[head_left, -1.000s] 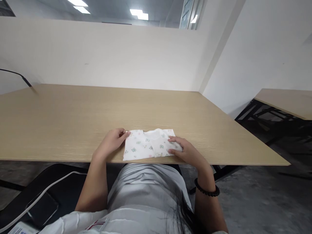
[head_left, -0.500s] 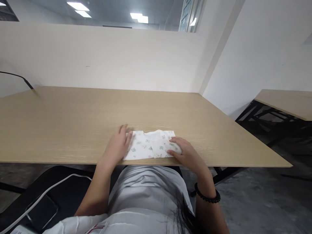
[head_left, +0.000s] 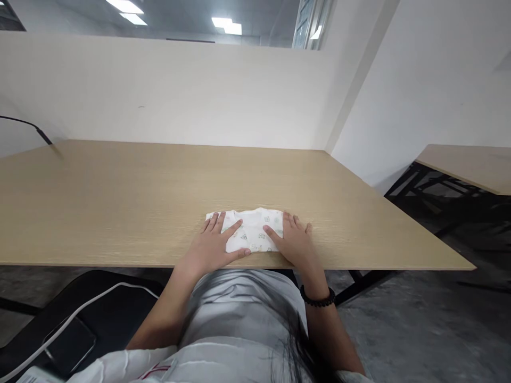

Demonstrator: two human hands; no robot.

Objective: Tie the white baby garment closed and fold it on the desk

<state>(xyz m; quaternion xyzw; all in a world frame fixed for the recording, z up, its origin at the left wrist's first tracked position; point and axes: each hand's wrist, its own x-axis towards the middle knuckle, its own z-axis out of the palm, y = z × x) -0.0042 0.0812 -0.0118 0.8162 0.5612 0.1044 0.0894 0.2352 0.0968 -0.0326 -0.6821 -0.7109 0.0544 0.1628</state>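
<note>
A folded white piece of cloth [head_left: 254,230], printed with small green and pink figures, lies flat near the front edge of the table. It looks like a small garment, with a dip like a neckline along its far side. Over its left end rests my left hand [head_left: 213,242], palm down with the fingers spread. My right hand [head_left: 296,242] lies on the right end, fingers stretched out and thumb reaching onto the print. Both palms cover the ends of the cloth, so those parts are hidden.
The wooden table [head_left: 159,181] reaches back to a white wall [head_left: 199,96]. A black cable [head_left: 42,133] hangs at the far left. On a black chair [head_left: 107,308] at lower left lie a dark phone-like object [head_left: 72,343] and a white cord [head_left: 80,308]. Another table [head_left: 471,165] stands right.
My left hand has moved right, from the cloth's left edge onto its top. My right hand has turned and flattened on the right end. The cloth has shifted slightly away from the table's front edge.
</note>
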